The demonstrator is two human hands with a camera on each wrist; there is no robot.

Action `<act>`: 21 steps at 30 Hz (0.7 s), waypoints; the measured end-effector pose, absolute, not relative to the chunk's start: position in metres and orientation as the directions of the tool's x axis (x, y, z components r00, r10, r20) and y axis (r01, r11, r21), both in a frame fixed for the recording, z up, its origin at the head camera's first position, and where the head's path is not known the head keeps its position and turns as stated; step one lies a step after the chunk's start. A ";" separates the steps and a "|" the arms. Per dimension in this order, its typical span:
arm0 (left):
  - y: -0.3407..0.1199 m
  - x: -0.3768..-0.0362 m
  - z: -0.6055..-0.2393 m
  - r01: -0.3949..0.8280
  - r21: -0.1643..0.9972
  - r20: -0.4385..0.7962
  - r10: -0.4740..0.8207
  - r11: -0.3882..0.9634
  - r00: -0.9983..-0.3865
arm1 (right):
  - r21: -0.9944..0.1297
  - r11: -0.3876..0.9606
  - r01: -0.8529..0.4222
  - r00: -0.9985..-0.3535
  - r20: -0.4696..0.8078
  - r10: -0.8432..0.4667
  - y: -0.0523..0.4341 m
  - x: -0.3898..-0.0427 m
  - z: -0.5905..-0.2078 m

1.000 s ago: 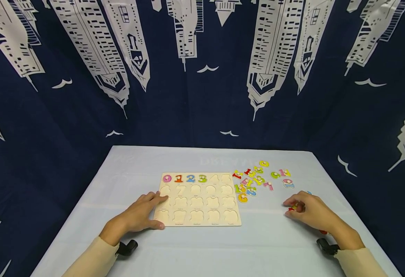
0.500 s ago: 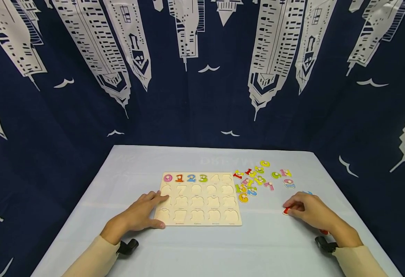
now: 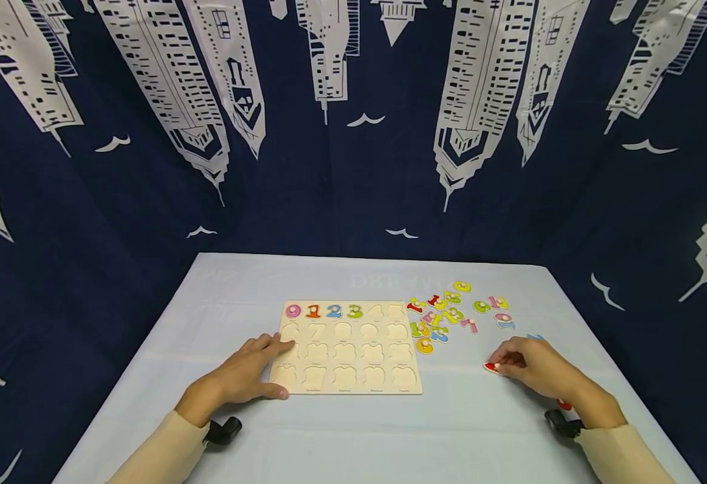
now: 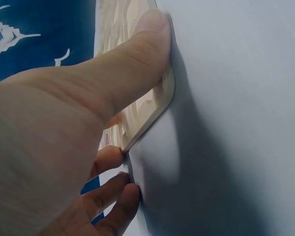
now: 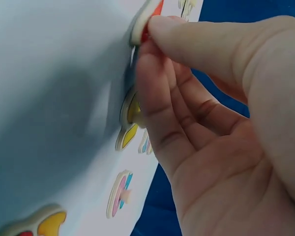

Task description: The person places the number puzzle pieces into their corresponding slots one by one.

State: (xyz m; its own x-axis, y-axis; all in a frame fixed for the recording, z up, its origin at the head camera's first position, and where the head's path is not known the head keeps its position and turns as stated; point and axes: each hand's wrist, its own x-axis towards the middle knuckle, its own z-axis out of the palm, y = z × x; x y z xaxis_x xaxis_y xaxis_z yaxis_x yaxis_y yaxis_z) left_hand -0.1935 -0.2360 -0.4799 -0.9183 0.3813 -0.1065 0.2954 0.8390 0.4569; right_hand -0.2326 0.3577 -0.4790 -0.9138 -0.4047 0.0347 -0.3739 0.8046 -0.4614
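Fingers of the right hand (image 3: 537, 370) pinched a small red wooden number piece (image 3: 490, 367), dragged closer toward the pale wooden puzzle board (image 3: 346, 349); the left hand (image 3: 244, 374) stayed flat on it.

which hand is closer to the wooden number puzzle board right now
Left. The left hand rests on the wooden number puzzle board, thumb pressed on its near left corner. The right hand is off to the board's right on the table, pinching a red number piece.

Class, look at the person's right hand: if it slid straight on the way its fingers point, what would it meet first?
The right hand pinches a red piece and points left. Probably the puzzle board comes first, near its lower right corner; depth is uncertain.
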 end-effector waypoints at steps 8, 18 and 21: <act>-0.237 -0.194 -0.479 0.292 0.456 -0.104 0.376 0.841 -0.921 | -0.456 0.791 -0.407 -0.910 0.129 -0.394 0.338 -0.238 -0.476; -0.236 -0.194 -0.479 0.288 0.466 -0.105 0.375 0.837 -0.921 | -0.540 0.711 -0.451 -0.891 0.231 -0.390 0.306 -0.247 -0.472; -0.235 -0.193 -0.480 0.285 0.464 -0.105 0.371 0.839 -0.923 | -0.550 0.688 -0.473 -0.880 0.265 -0.394 0.293 -0.251 -0.470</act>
